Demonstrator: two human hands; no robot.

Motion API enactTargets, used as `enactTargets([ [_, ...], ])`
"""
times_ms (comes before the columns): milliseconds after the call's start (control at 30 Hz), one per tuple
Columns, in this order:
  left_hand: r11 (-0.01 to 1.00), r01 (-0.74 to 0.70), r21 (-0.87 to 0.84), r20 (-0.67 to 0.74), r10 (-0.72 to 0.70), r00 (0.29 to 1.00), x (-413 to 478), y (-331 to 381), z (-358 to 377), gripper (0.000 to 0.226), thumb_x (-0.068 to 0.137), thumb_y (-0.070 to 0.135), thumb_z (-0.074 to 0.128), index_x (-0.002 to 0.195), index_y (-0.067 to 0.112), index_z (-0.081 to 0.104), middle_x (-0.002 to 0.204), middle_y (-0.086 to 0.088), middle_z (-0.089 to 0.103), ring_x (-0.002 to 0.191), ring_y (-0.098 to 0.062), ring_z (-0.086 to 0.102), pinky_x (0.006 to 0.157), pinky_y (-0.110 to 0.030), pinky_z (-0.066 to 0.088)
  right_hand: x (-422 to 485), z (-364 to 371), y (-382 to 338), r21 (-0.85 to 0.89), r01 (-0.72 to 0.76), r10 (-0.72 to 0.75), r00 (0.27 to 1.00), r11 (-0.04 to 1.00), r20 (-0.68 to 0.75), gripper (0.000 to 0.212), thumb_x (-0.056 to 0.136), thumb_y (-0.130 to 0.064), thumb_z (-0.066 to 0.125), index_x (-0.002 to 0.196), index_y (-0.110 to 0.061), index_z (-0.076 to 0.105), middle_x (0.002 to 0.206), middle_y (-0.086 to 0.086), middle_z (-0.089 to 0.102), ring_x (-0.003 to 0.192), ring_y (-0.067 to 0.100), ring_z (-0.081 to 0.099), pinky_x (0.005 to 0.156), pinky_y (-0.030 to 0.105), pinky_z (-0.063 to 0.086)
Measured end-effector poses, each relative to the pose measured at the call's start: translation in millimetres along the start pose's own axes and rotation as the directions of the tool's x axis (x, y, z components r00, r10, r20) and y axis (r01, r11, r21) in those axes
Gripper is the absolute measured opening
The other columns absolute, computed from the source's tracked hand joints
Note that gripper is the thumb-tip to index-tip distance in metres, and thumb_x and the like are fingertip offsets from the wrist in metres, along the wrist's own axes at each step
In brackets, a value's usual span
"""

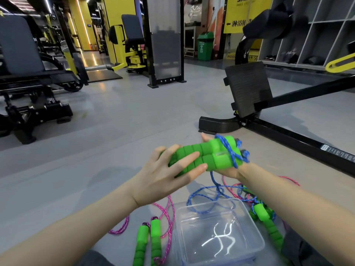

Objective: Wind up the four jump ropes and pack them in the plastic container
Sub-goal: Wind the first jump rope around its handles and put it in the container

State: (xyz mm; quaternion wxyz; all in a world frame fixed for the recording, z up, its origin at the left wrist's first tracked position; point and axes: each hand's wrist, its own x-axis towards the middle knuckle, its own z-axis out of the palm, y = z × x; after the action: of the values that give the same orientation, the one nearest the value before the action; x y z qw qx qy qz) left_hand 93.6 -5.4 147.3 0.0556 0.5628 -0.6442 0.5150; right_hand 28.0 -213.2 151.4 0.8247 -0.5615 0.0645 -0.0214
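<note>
Two green foam handles (203,155) lie side by side in the air, with blue rope (231,152) looped round their right end. My left hand (169,169) grips their left end, fingers across the front. My right hand (228,170) cups the right end from below and behind. The blue rope's loose part (203,196) trails down over the rim of the clear plastic container (257,235), which holds nothing else. A pink rope with green handles (151,240) lies left of it. More green handles (267,221) with pink and blue rope lie to its right.
I am on a grey gym floor. A black machine with a footplate (249,89) and long base rail (288,139) stands just beyond my hands. Weight machines (32,77) stand at the left, a green bin (205,46) at the back.
</note>
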Motion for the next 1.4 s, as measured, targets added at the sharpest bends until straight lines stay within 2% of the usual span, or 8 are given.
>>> enactTargets([
  [133, 0.992, 0.026, 0.12, 0.046, -0.032, 0.998, -12, -15, 5, 0.04, 0.098, 0.009, 0.034, 0.135, 0.019, 0.044, 0.135, -0.006, 0.045, 0.104, -0.038, 0.052, 0.076, -0.043, 0.043, -4, 15, 15, -0.224, 0.068, -0.077, 0.996, 0.972, -0.034, 0.036, 0.092, -0.005, 0.033, 0.06, -0.018, 0.042, 0.042, -0.002, 0.031, 0.036, 0.007, 0.018, 0.042, 0.019, 0.017],
  [400, 0.976, 0.023, 0.215, 0.186, -0.064, 0.98, -42, -43, 12, 0.044, 0.096, 0.002, 0.026, 0.134, 0.016, 0.044, 0.131, -0.009, 0.044, 0.098, -0.041, 0.05, 0.07, -0.042, 0.041, -16, 25, 5, -0.528, -0.094, -0.012, 0.981, 0.844, -0.194, 0.032, 0.097, -0.021, 0.031, 0.075, -0.008, 0.051, 0.039, -0.004, 0.025, 0.033, 0.01, 0.015, 0.04, 0.017, 0.017],
  [600, 0.972, 0.017, 0.233, 0.311, -0.092, 0.946, -60, -56, 11, 0.05, 0.087, 0.001, 0.027, 0.133, 0.014, 0.043, 0.127, -0.01, 0.046, 0.09, -0.041, 0.056, 0.066, -0.039, 0.04, -31, 42, -11, -0.906, 0.012, 0.088, 0.995, 0.423, 0.055, 0.032, 0.1, -0.033, 0.035, 0.091, -0.014, 0.059, 0.054, -0.001, 0.035, 0.039, 0.008, 0.032, 0.041, 0.017, 0.029],
  [700, 0.978, -0.035, 0.205, 0.314, -0.032, 0.949, -58, -45, 14, 0.048, 0.095, 0.003, 0.017, 0.133, 0.015, 0.044, 0.126, -0.008, 0.052, 0.092, -0.038, 0.054, 0.069, -0.04, 0.041, -34, 48, -28, -0.964, 0.178, 0.029, 0.982, 0.195, 0.187, 0.029, 0.097, -0.031, 0.045, 0.078, -0.017, 0.061, 0.051, -0.006, 0.035, 0.042, 0.004, 0.038, 0.048, 0.016, 0.031],
  [833, 0.979, -0.137, 0.152, 0.295, 0.087, 0.952, -48, -28, 16, 0.042, 0.098, 0.007, 0.027, 0.135, 0.018, 0.045, 0.13, -0.005, 0.05, 0.097, -0.038, 0.053, 0.071, -0.041, 0.044, -32, 34, -44, -0.967, 0.237, -0.166, 0.961, 0.094, 0.22, 0.039, 0.09, -0.036, 0.057, 0.057, -0.016, 0.058, 0.044, -0.005, 0.033, 0.044, 0.009, 0.033, 0.046, 0.02, 0.026],
  [1033, 0.972, -0.236, -0.013, 0.172, 0.235, 0.957, -31, -8, 13, 0.046, 0.092, 0.012, 0.056, 0.136, 0.019, 0.047, 0.131, -0.003, 0.055, 0.098, -0.041, 0.057, 0.074, -0.044, 0.046, -27, 14, -42, -0.94, 0.296, -0.313, 0.921, 0.17, 0.233, 0.053, 0.09, -0.031, 0.06, 0.049, -0.002, 0.043, 0.045, -0.003, 0.029, 0.044, 0.008, 0.026, 0.047, 0.016, 0.024],
  [1300, 0.973, -0.205, -0.109, 0.017, 0.208, 0.978, -1, 12, -2, 0.035, 0.098, 0.017, 0.05, 0.132, 0.02, 0.048, 0.128, -0.001, 0.056, 0.099, -0.038, 0.058, 0.076, -0.042, 0.048, -23, -4, -28, -0.642, 0.131, -0.189, 0.982, 0.755, -0.022, 0.046, 0.096, -0.032, 0.046, 0.057, -0.008, 0.051, 0.037, -0.002, 0.041, 0.035, 0.008, 0.034, 0.041, 0.016, 0.032],
  [1400, 0.975, -0.196, -0.104, 0.011, 0.198, 0.98, 3, 11, -5, 0.035, 0.098, 0.016, 0.047, 0.133, 0.02, 0.047, 0.13, -0.002, 0.052, 0.101, -0.038, 0.055, 0.075, -0.042, 0.048, -21, -4, -21, -0.489, 0.035, -0.089, 0.992, 0.871, -0.087, 0.047, 0.097, -0.034, 0.041, 0.059, -0.008, 0.05, 0.036, -0.003, 0.045, 0.033, 0.007, 0.039, 0.042, 0.018, 0.034],
])
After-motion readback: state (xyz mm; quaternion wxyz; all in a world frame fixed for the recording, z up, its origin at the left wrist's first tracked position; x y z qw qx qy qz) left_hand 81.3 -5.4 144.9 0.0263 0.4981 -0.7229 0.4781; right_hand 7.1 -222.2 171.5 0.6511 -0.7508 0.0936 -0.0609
